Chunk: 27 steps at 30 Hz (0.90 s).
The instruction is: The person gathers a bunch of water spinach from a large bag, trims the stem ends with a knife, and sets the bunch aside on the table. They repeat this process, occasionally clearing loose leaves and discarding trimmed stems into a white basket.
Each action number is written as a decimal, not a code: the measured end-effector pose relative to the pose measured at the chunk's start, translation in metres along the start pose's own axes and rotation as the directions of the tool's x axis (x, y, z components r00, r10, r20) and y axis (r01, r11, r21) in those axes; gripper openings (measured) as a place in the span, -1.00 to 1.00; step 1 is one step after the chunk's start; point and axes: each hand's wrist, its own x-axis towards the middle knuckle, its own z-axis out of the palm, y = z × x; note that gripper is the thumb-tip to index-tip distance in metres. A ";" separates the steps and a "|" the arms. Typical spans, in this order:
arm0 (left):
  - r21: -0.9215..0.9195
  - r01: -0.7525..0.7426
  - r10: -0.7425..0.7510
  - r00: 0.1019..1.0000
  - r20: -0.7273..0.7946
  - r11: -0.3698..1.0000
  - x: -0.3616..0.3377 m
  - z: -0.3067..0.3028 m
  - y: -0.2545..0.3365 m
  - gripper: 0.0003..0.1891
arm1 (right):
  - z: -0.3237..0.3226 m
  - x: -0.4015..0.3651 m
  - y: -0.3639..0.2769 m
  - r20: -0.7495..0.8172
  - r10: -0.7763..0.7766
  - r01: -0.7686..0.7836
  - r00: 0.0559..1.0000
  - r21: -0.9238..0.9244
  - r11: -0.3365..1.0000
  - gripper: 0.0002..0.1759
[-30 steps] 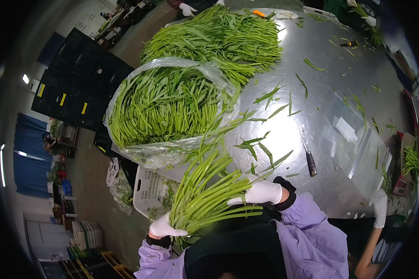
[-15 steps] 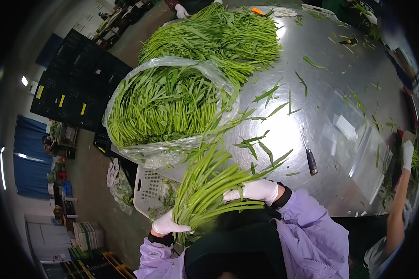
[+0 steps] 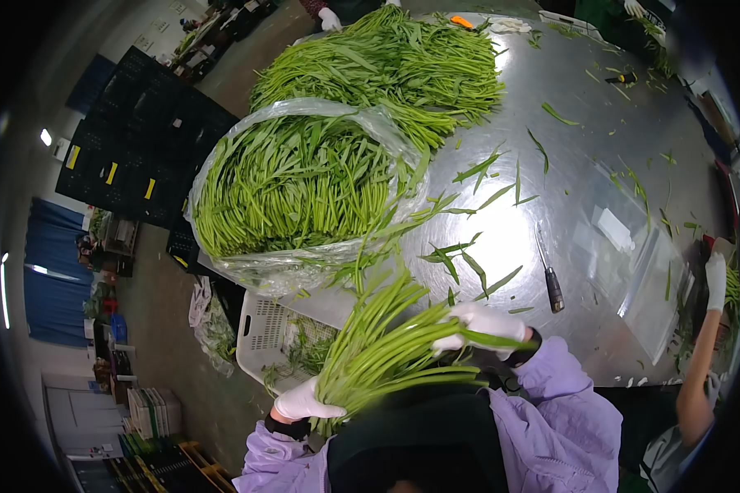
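A bunch of long green stems (image 3: 386, 349) lies across the front of my body. My left hand (image 3: 304, 400), in a white glove, is wrapped round its lower left part. My right hand (image 3: 487, 327), also gloved, pinches leafy stems at the bunch's upper right side. Just beyond, an open clear plastic bag (image 3: 259, 275) on the metal table (image 3: 501, 246) holds many packed greens (image 3: 292, 193). Behind the bag rises a large heap of the same greens (image 3: 378, 70).
A white crate (image 3: 259, 329) with loose leaves stands below the table's left edge. A dark-handled tool (image 3: 554, 287), plastic sheets (image 3: 625, 263) and scattered leaves lie on the table. Other people's gloved hands show at the right (image 3: 716, 279) and far edge (image 3: 330, 20).
My right hand has moved right and slightly up, drawing a few stems away from the bunch. My left hand has shifted slightly right and up with the bunch.
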 end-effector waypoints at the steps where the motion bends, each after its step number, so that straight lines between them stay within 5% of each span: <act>1: 0.004 -0.027 0.027 1.000 0.001 1.000 -0.004 -0.003 -0.003 -0.25 | -0.007 -0.006 0.029 -0.039 0.055 -0.038 0.998 0.345 0.938 -0.77; 2: -0.010 -0.040 0.040 0.998 -0.058 0.999 -0.011 -0.006 -0.006 -0.18 | -0.018 -0.015 0.042 -0.180 0.072 0.022 0.981 0.473 0.881 -0.79; 3: -0.007 -0.041 0.041 0.998 -0.058 0.999 -0.017 -0.009 -0.010 -0.18 | -0.031 -0.019 0.039 -0.260 0.188 0.075 0.947 0.748 0.659 -0.80; 5: -0.069 -0.074 0.065 0.990 -0.123 0.995 -0.026 -0.017 -0.022 -0.12 | -0.047 -0.031 0.041 -0.506 0.115 0.393 0.855 0.776 0.493 -0.77; 7: -0.091 -0.056 0.044 0.990 -0.133 0.994 -0.031 -0.018 -0.026 -0.10 | -0.039 -0.032 0.049 -0.616 0.386 0.297 0.686 0.722 0.625 -0.77; 9: -0.085 -0.057 0.047 0.991 -0.123 0.995 -0.031 -0.015 -0.023 -0.10 | -0.027 -0.032 0.067 -0.248 0.197 0.053 0.949 0.737 0.674 -0.77; 10: -0.026 -0.053 0.050 0.993 -0.109 0.998 -0.030 -0.016 -0.024 -0.09 | -0.015 -0.030 0.062 -0.141 0.371 -0.215 0.918 0.608 0.764 -0.75; 11: -0.024 -0.048 0.045 0.993 -0.106 0.999 -0.029 -0.015 -0.021 -0.09 | -0.008 -0.023 0.052 -0.099 0.286 -0.245 0.953 0.300 0.922 -0.75; 12: -0.006 -0.049 0.048 0.994 -0.097 0.999 -0.025 -0.011 -0.014 -0.09 | 0.006 -0.014 0.045 -0.057 0.258 -0.234 0.964 0.267 0.935 -0.72; 13: 0.013 -0.050 0.051 0.995 -0.090 0.999 -0.023 -0.007 -0.010 -0.10 | 0.012 -0.007 0.039 -0.047 0.179 -0.178 0.983 0.024 0.984 -0.69; 15: -0.021 -0.026 0.024 0.997 -0.075 0.999 -0.022 -0.006 -0.008 -0.10 | 0.022 0.009 0.034 -0.035 -0.126 0.108 0.991 -0.326 0.939 -0.62; 19: -0.027 -0.045 0.043 0.997 -0.066 0.999 -0.018 0.000 -0.004 -0.12 | 0.038 0.031 0.036 0.101 -0.162 0.187 0.982 -0.326 0.927 -0.57; 21: -0.037 -0.054 0.051 0.996 -0.077 0.998 -0.017 0.001 -0.008 -0.10 | 0.046 0.034 0.027 0.167 -0.088 0.085 0.982 0.023 0.996 -0.61; 22: -0.039 -0.056 0.053 0.995 -0.080 0.998 -0.018 0.001 -0.010 -0.10 | 0.047 0.030 0.020 0.165 0.070 -0.100 0.984 0.185 0.978 -0.62; 23: -0.023 -0.054 0.052 0.995 -0.082 0.998 -0.018 0.000 -0.013 -0.09 | 0.048 0.029 0.025 0.169 0.071 -0.102 0.983 0.184 0.978 -0.62; 25: -0.010 -0.054 0.053 0.995 -0.085 0.999 -0.019 0.000 -0.017 -0.08 | 0.057 0.032 0.065 0.051 0.010 -0.028 0.999 0.369 0.929 -0.60; 26: -0.037 -0.088 0.083 0.990 -0.113 0.995 -0.019 0.001 -0.018 -0.07 | 0.084 0.052 0.157 0.002 -0.198 0.184 0.980 0.355 0.917 -0.60; 27: -0.062 -0.122 0.112 0.983 -0.142 0.991 -0.019 0.002 -0.020 -0.07 | 0.078 0.048 0.133 0.006 -0.196 0.181 0.981 0.354 0.917 -0.60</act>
